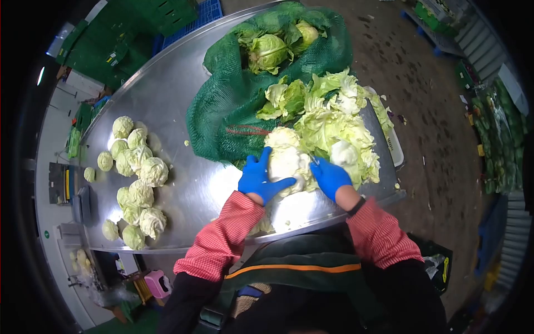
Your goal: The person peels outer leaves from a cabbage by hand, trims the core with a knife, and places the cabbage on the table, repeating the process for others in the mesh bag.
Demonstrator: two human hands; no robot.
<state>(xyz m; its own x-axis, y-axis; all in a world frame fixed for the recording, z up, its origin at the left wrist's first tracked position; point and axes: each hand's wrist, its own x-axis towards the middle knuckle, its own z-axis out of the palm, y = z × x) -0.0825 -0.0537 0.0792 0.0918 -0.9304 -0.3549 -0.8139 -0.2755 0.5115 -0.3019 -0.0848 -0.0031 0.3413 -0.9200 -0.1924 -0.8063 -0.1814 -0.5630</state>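
Observation:
A pale cabbage (285,161) with stripped, whitish leaves lies on the metal table before me. My left hand (260,177), in a blue glove, grips its left side, thumb stretched across the near face. On the other side my right hand (330,177), also gloved in blue, has its fingers curled at the cabbage's edge. Something small and pale shows at those fingertips, too little to name. Loose cabbage leaves (322,128) are heaped just beyond and to the right. Behind them a green mesh bag (217,119) lies open, with whole cabbages (268,53) inside.
Several peeled cabbages (153,171) are grouped at the left of the steel table (183,72). A white crate (395,147) with leaves stands beyond the right edge. Green crates (119,39) are stacked behind the table. Scraps lie on the floor at right.

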